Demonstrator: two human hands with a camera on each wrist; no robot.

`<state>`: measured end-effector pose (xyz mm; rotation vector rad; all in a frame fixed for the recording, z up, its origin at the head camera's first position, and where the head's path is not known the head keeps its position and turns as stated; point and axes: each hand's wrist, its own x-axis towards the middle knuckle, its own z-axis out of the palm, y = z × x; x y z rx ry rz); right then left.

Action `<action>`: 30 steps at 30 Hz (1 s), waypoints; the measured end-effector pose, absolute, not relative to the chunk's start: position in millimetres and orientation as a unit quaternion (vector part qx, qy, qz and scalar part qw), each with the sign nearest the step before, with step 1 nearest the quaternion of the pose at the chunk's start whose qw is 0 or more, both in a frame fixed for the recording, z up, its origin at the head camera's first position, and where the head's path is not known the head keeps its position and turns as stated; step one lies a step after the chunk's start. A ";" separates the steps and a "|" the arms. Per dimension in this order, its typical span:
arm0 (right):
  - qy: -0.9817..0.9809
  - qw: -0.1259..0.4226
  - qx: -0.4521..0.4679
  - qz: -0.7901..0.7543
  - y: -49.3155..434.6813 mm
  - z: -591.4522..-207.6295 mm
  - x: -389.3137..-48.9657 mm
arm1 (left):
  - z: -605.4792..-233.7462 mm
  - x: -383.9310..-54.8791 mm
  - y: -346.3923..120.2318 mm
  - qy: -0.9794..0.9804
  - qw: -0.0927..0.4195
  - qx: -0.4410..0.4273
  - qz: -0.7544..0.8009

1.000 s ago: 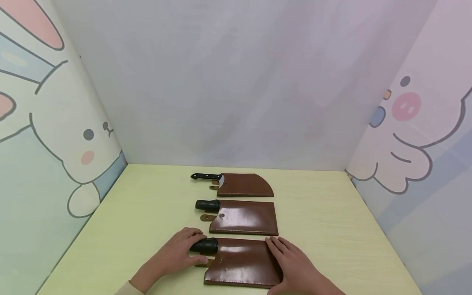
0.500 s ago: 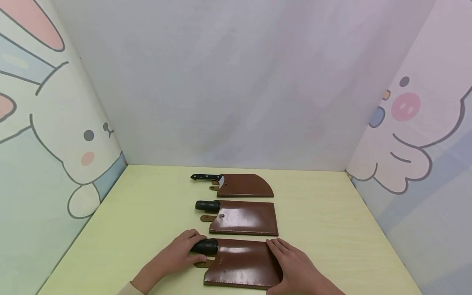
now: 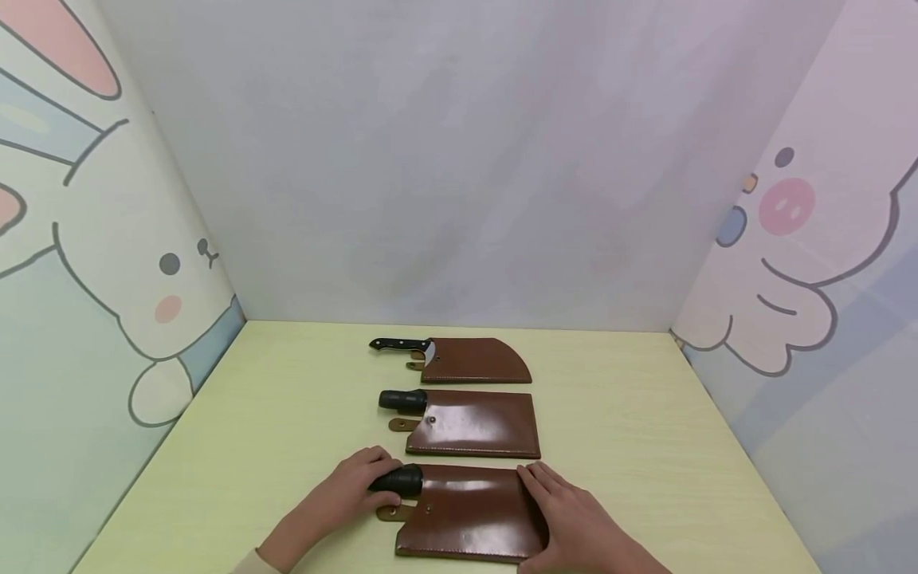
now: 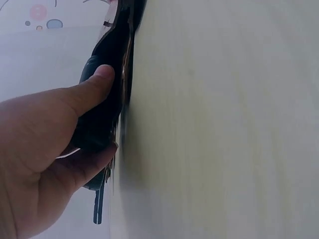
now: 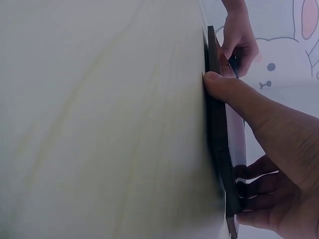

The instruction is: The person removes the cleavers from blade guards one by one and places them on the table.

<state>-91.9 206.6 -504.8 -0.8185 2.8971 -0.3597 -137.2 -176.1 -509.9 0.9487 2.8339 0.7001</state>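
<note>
Nearest me lies a cleaver in a brown leather sheath, its blade hidden inside. My left hand grips its black handle, thumb on the near side and fingers over the far side. In the left wrist view the thumb presses against the dark handle. A brown strap tab sticks out just below the handle. My right hand spans the sheath's right end. The right wrist view shows its thumb at the near corner and its fingers curled at the far edge.
Behind lies a second brown-sheathed knife with a black handle, parallel to the first. Farther back is a third sheath, curved at the right, with a riveted black knife handle. The pale yellow table has walls on three sides.
My left thumb has shifted slightly off the strap tab toward the handle, so more of the tab shows. The right hand and the three sheaths have stayed nearly in place.
</note>
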 end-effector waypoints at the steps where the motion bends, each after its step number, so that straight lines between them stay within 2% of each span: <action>1: 0.954 0.054 -0.270 -0.119 206.6 -504.6 -91.8 | -509.6 -137.0 -176.2 0.924 0.038 0.307 0.226; 7: 0.954 0.046 -0.270 -0.122 207.0 -503.3 -91.3 | -508.6 -136.5 -178.3 0.927 0.031 0.306 0.216; 22: 0.952 -0.026 -0.276 -0.129 204.9 -490.6 -89.4 | -497.8 -129.2 -177.4 0.930 -0.082 0.298 0.197; 30: 0.950 -0.035 -0.278 -0.136 205.0 -485.3 -87.9 | -493.7 -126.5 -176.5 0.929 -0.107 0.292 0.198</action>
